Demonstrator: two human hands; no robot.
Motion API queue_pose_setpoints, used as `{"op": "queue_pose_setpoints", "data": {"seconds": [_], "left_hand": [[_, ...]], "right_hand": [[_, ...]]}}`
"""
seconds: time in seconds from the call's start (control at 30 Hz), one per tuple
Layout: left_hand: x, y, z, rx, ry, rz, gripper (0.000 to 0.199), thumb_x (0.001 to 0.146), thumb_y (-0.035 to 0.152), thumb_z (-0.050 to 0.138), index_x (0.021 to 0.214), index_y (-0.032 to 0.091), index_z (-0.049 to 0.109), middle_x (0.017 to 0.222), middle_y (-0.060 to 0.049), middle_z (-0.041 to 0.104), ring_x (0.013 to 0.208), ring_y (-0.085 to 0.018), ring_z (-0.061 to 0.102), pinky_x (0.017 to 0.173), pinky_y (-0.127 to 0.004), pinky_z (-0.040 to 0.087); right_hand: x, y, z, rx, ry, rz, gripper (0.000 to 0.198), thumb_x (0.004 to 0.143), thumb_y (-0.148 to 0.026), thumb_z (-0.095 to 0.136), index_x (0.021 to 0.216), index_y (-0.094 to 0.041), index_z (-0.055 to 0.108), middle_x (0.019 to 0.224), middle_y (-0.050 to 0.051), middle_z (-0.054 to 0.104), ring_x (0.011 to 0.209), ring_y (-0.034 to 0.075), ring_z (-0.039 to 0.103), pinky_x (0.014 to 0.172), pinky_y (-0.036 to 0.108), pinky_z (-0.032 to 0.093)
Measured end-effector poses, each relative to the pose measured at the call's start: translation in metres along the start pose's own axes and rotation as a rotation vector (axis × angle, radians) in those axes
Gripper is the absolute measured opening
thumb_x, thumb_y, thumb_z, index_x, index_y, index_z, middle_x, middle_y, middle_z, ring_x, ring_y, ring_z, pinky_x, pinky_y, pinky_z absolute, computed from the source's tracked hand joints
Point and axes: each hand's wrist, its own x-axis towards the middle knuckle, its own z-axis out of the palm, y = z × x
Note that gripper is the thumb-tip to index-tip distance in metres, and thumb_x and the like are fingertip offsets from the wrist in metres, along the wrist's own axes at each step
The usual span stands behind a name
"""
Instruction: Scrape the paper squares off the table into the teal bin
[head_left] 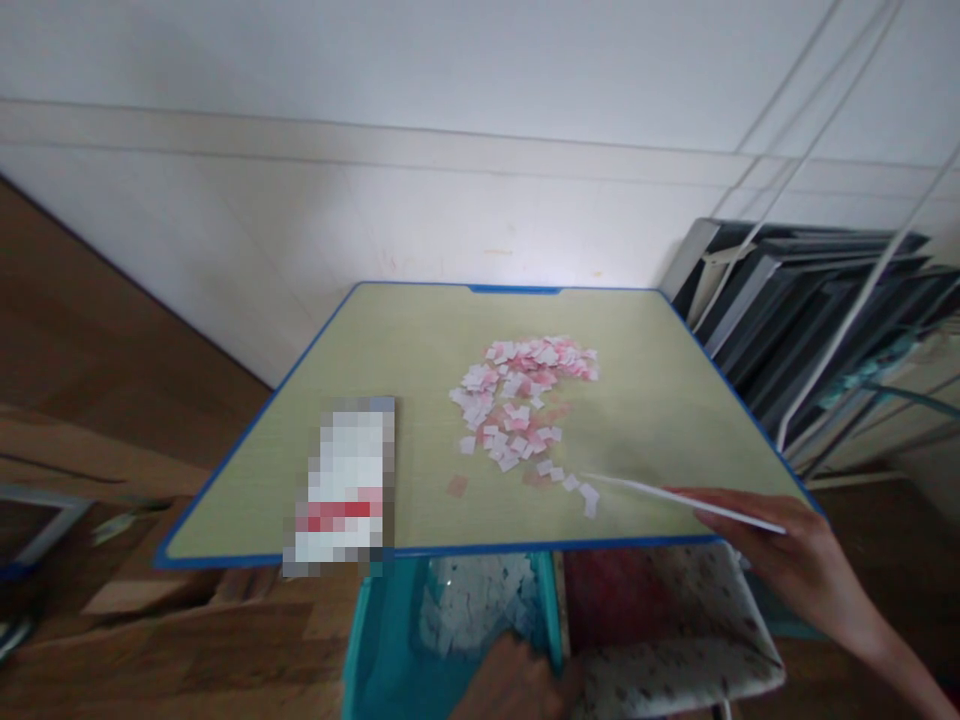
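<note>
Tabletop (645, 400), blue-edged, against the wall. Below its near edge sits the bin (386, 640), holding white scraps. The right hand (787, 555), at the near right corner, pinches the stick; the left hand (514, 685), blurred, is over the bin, and whether its fingers are spread or pressed together cannot be told. The pile (536, 365) of pink and white paper lies around mid-tabletop, left of the right hand and farther from the near edge. The stick (682, 496) points left, its tip just beside loose squares (571, 482) near that edge.
</note>
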Motion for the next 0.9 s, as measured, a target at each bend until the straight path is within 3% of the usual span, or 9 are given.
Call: {"op": "queue_pose_setpoints", "data": {"seconds": [0.17,0.37,0.63,0.9], "left_hand": [[0.001,0.0,-0.005,-0.006,-0.002,-0.014,0.004,0.088,0.021,0.065,0.092,0.02,0.063,0.061,-0.001,0.064,0.048,-0.021,0.058,0.044,-0.028,0.039],[0.0,0.0,-0.003,0.005,0.017,0.007,0.009,0.088,0.023,0.066,0.095,0.02,0.062,0.061,-0.001,0.065,0.044,-0.022,0.058,0.041,-0.029,0.038],[0.0,0.001,0.001,-0.019,0.004,0.011,0.01,0.086,0.02,0.067,0.096,0.019,0.064,0.062,-0.001,0.066,0.046,-0.022,0.059,0.041,-0.029,0.038],[0.0,-0.001,0.009,-0.029,-0.021,0.015,0.007,0.089,0.023,0.065,0.095,0.02,0.065,0.062,-0.001,0.065,0.046,-0.021,0.057,0.041,-0.029,0.031]], "right_hand": [[0.006,-0.009,0.009,-0.062,0.064,0.028,0.017,0.086,-0.028,0.06,0.093,-0.026,0.075,0.085,0.003,0.078,0.074,0.022,0.074,0.071,0.028,0.06],[0.009,-0.013,0.012,-0.08,0.005,0.058,0.024,0.088,-0.034,0.056,0.089,-0.021,0.076,0.078,0.003,0.078,0.065,0.019,0.072,0.059,0.022,0.057],[0.001,-0.014,0.01,-0.028,-0.088,0.01,0.024,0.089,-0.03,0.055,0.098,-0.022,0.076,0.089,0.007,0.078,0.077,0.023,0.074,0.069,0.027,0.059],[0.021,-0.039,0.042,0.093,-0.24,0.008,0.03,0.093,-0.023,0.047,0.109,-0.024,0.072,0.103,0.006,0.076,0.09,0.021,0.073,0.079,0.03,0.058]]}}
